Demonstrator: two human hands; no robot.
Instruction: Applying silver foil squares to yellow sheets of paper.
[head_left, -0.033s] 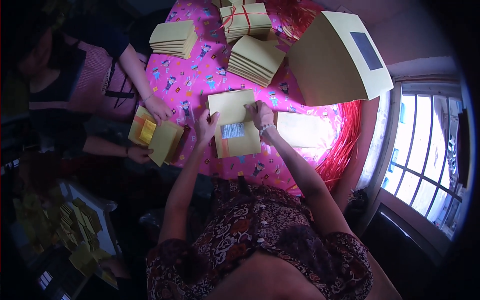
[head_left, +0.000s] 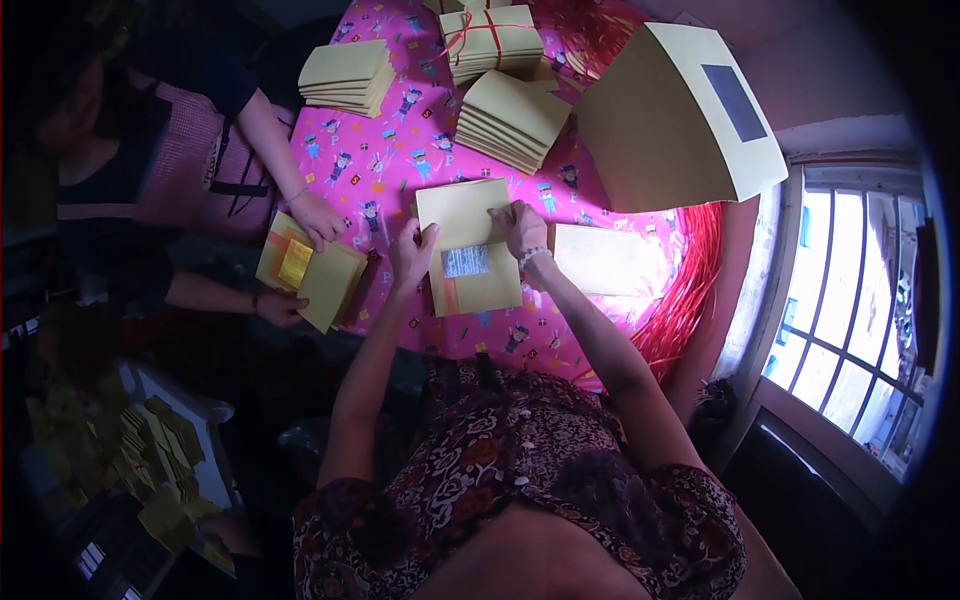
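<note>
Hands point(head_left: 409, 257) apart, yellow paper point(head_left: 464, 214) held between

The worktop point(head_left: 400, 200) is spread with a bright pink covering point(head_left: 345, 150), printed all over with small cartoon figures. At the right, daylight is admitted through a window point(head_left: 815, 290) that is crossed by dark bars point(head_left: 841, 352), and the worktop's near-window side is lit most strongly. Above the window, a dim wall point(head_left: 810, 80) is seen. The lower left is sunk in shadow, where a white-edged surface point(head_left: 212, 450) is made out.
</note>
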